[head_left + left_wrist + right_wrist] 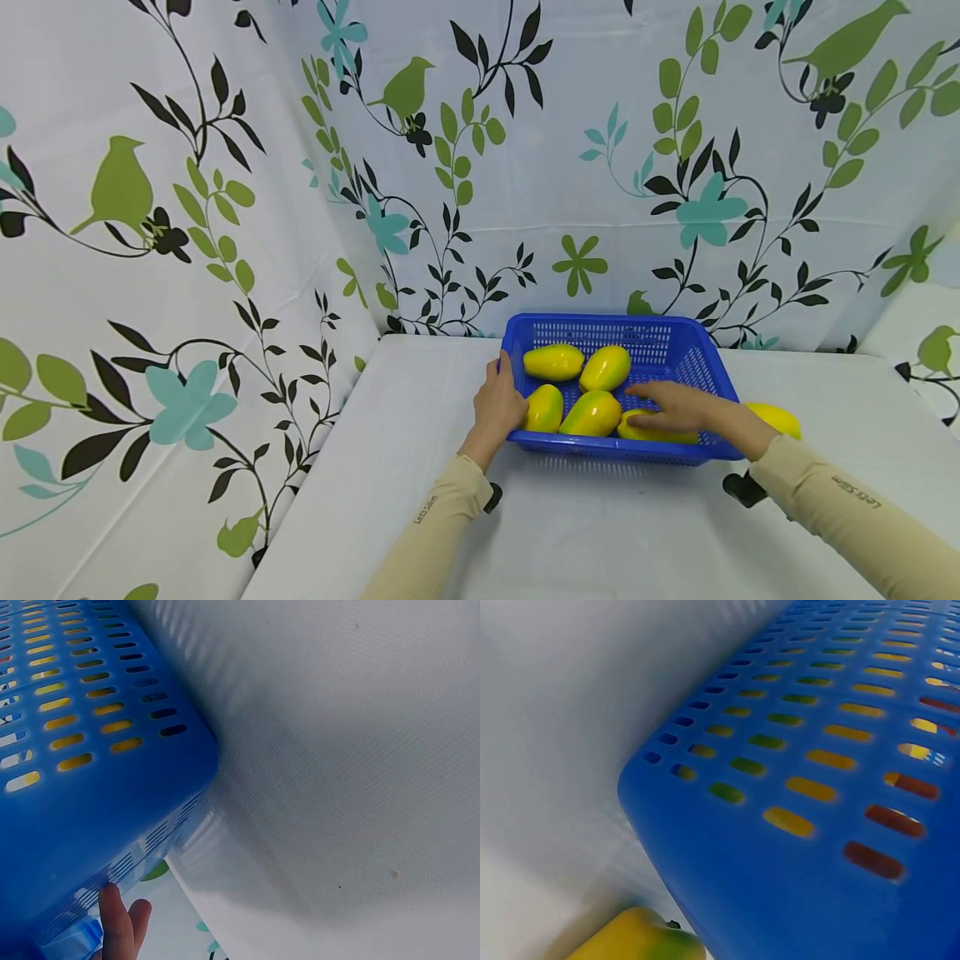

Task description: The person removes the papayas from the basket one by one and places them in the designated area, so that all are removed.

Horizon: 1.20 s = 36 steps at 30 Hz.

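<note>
Setting: white cloth-covered table (420, 467) with hanging sheets (225, 167) printed with green birds, black leaves and teal flowers on the left and far sides.
Basket: blue perforated plastic basket (697, 346), rectangular, sits on the table toward the far side, right of centre; its slotted wall fills the left wrist view (90, 787) and the right wrist view (817, 825).
Fruit inside: five yellow-green mango-shaped fruits lie in the basket; two in the far row (553, 362) (604, 367), three in the near row, the middle near one (592, 413) touching its neighbours.
Held fruit: yellow fruit at the near right of the basket (637, 430) lies under the right hand, mostly hidden.
Right hand: right hand (671, 407) reaches over the basket's near right corner, fingers laid flat and fairly straight on that fruit, not curled round it.
Left hand: left hand (497, 402) grips the basket's left rim, thumb over the top edge, fingertips (116, 919) against the outer wall.
Outside fruit: one more yellow fruit (776, 417) lies on the table just beside the basket's right wall, also seen below the basket corner from the right wrist (641, 937).
Sleeves: both forearms wear beige sleeves (840, 500) with small lettering.
</note>
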Tool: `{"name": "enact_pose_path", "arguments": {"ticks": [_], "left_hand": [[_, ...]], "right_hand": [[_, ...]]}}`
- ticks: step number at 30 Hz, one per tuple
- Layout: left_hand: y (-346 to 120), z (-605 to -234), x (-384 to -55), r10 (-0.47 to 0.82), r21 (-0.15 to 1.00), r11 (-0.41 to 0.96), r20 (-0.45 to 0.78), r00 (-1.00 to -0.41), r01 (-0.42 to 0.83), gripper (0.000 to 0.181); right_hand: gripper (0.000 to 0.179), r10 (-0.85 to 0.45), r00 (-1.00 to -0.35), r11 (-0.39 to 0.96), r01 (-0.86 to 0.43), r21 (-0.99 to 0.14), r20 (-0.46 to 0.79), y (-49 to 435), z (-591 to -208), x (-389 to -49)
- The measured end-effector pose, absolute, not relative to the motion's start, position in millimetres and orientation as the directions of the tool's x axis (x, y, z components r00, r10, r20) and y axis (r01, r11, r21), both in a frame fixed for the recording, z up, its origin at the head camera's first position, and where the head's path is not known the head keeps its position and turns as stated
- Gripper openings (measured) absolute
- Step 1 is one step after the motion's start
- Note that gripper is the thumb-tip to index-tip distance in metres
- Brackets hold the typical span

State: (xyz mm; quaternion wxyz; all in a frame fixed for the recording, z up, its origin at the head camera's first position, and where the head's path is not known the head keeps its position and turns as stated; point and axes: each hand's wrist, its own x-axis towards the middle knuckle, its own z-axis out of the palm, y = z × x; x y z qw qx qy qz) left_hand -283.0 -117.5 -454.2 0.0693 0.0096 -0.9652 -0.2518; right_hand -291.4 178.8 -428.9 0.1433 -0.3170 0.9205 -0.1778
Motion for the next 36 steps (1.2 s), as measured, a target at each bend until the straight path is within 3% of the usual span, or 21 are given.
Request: {"name": "enact_pose_path", "arguments": {"ticks": [11,36], "left_hand": [[-117.2,-452.9,-283.0,-0.054,0.481,0.876,0.123,-0.991,0.012,0.082],[-117.2,-451.9,-281.3,-0.049,0.487,0.873,0.136,-0.989,0.024,0.079]], "right_hand": [[0.067,-0.595,-0.771,0.767,-0.460,-0.447,-0.227,176.9,-433.5,-286.8],[0.056,-0.597,-0.764,0.770,-0.460,-0.443,-0.244,176.5,-434.0,-286.6]]}}
